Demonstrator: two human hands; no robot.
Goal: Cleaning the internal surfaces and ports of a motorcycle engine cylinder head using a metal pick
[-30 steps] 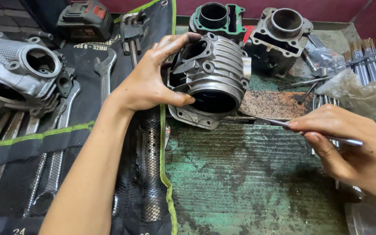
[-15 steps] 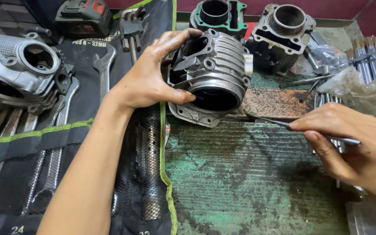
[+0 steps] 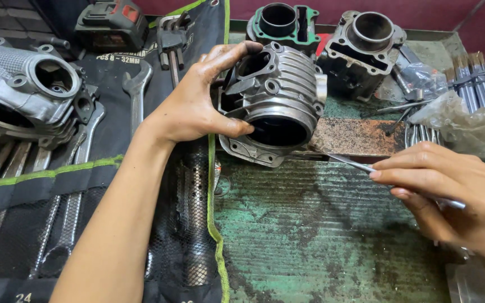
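- The left hand (image 3: 189,109) clasped the finned engine cylinder (image 3: 276,104), which lay tipped on the counter (image 3: 321,241), its bore axis slanting toward the viewer.
- The right hand (image 3: 450,193) pinched a thin metal pick (image 3: 360,166), its grip pressed together.
- The pick's tip pointed left at the cylinder's lower flange, just short of it.

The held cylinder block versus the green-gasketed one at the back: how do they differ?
The held cylinder block lies tipped on its side, bore facing the camera, gripped by the left hand; the green-gasketed block stands upright, untouched. The held one shows no gasket. Both are finned metal.
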